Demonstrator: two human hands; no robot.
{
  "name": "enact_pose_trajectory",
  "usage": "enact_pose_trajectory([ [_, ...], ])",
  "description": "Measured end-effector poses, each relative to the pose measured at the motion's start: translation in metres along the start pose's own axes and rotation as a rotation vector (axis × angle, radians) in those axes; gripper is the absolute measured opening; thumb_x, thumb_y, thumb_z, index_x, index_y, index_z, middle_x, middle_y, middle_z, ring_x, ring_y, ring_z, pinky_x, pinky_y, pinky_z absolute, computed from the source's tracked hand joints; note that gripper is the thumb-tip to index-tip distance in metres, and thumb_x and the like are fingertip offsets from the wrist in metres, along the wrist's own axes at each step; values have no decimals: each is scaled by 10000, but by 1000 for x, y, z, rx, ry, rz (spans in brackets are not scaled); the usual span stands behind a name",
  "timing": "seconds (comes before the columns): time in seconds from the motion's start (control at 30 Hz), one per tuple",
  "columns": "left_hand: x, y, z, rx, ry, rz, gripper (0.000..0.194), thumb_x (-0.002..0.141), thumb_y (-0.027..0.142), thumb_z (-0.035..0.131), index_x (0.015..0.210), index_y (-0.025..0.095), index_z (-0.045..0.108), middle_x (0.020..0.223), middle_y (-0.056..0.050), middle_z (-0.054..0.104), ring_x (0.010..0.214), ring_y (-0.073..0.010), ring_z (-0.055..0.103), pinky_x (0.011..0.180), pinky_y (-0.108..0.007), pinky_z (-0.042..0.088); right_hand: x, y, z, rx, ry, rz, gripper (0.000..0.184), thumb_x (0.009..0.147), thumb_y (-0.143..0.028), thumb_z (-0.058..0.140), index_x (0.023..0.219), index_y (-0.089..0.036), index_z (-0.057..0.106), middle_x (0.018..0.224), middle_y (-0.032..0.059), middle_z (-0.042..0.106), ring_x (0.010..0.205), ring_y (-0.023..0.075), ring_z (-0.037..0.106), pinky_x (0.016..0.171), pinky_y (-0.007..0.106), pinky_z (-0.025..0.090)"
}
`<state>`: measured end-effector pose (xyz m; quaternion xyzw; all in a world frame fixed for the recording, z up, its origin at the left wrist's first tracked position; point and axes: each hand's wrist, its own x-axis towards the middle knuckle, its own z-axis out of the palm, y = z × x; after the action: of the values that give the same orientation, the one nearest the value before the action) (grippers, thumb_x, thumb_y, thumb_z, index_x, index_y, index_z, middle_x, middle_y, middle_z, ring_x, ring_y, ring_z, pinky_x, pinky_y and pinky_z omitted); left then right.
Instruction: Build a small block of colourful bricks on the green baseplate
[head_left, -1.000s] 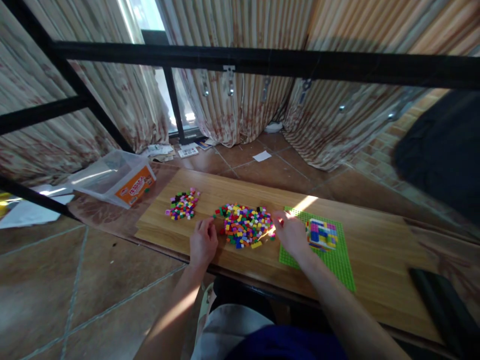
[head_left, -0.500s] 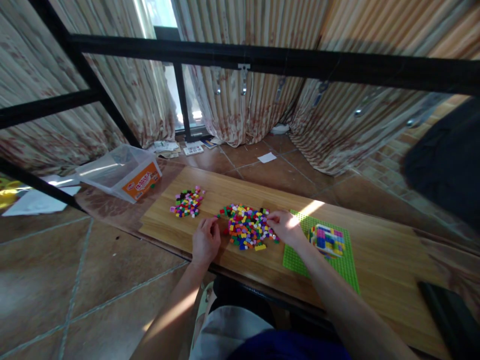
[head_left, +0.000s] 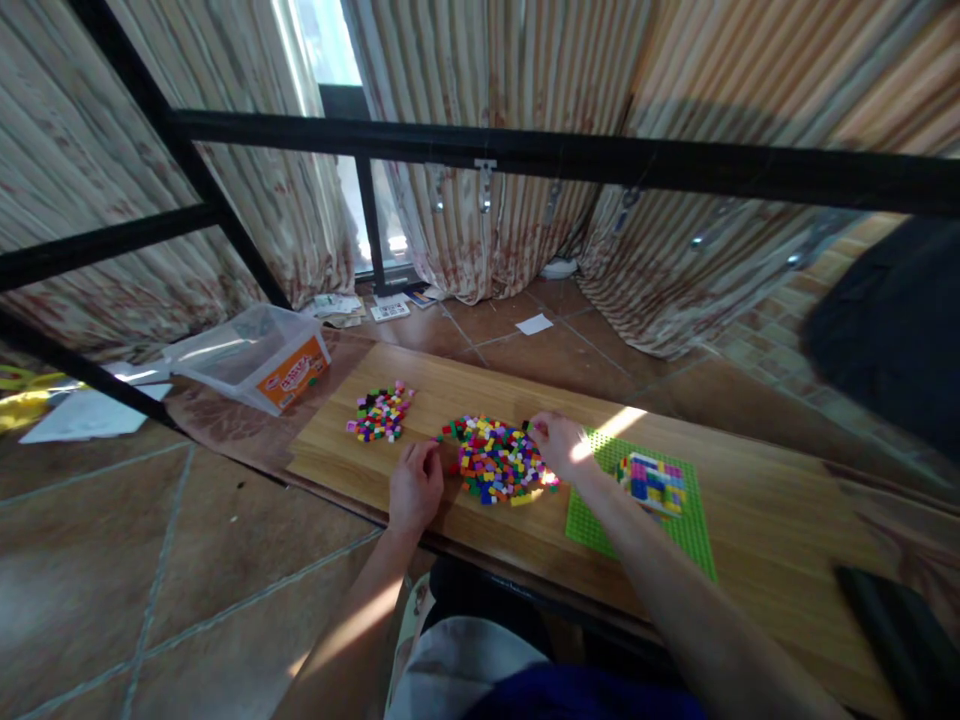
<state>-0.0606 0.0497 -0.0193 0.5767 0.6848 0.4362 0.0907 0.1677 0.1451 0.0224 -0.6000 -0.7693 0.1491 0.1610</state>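
A big pile of small colourful toy building bricks (head_left: 495, 465) lies on the wooden board between my hands. At its left edge is my left hand (head_left: 416, 487), thumb and fingers pinched together; what is in the pinch is too small to make out. My right hand (head_left: 561, 443) reaches over the pile's right edge, fingertips bent together beside a dark brick; whatever they grip is hidden. Under my right forearm lies a green studded baseplate (head_left: 694, 530), bearing a block built of multicoloured bricks (head_left: 656, 485).
A smaller brick pile (head_left: 381, 412) lies to the left. Beyond it stands a clear plastic box (head_left: 247, 355) with an orange label. A black flat object (head_left: 896, 630) is at the board's right end. Black metal bars (head_left: 525, 150) cross in front of the curtains.
My right hand has shifted slightly up and left along the pile's right edge. My left hand stays pinched at the left edge. The whole view has tilted a little upward.
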Motion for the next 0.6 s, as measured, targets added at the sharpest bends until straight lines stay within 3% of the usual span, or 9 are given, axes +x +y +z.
enact_pose_trajectory([
  [0.17,-10,22,-4,-289,27,-192,291,835,375,558,1013,157,632,847,-56,659,718,-148,610,677,-269,504,-58,-20,-17,242,72,-174,180,866,-190,515,976,-183,657,921,56,666,819,156,606,747,263,457],
  [0.23,-23,43,-1,-491,-72,-294,351,828,419,564,1059,161,617,859,-53,672,731,-143,622,668,-254,504,-83,-29,-21,374,51,-152,147,846,-187,554,932,-198,672,851,31,666,757,145,605,716,257,462],
  [0.37,-49,84,5,-739,-431,-450,333,775,443,616,913,144,660,691,-17,642,602,-126,589,547,-222,470,-118,-32,-21,635,12,-129,135,818,-159,589,883,-212,694,842,12,668,756,126,611,693,225,471],
  [0.47,-58,100,5,-789,-537,-505,293,768,431,625,821,146,661,622,7,605,560,-110,549,525,-211,451,-130,-24,-16,792,13,-58,159,788,-152,615,894,-215,715,837,13,680,764,135,623,706,239,486],
  [0.6,-60,106,5,-795,-607,-517,260,746,403,649,825,155,656,648,-2,625,574,-118,562,522,-218,462,-135,-18,-8,979,0,-2,163,765,-198,648,898,-224,740,840,17,702,754,150,645,711,265,512],
])
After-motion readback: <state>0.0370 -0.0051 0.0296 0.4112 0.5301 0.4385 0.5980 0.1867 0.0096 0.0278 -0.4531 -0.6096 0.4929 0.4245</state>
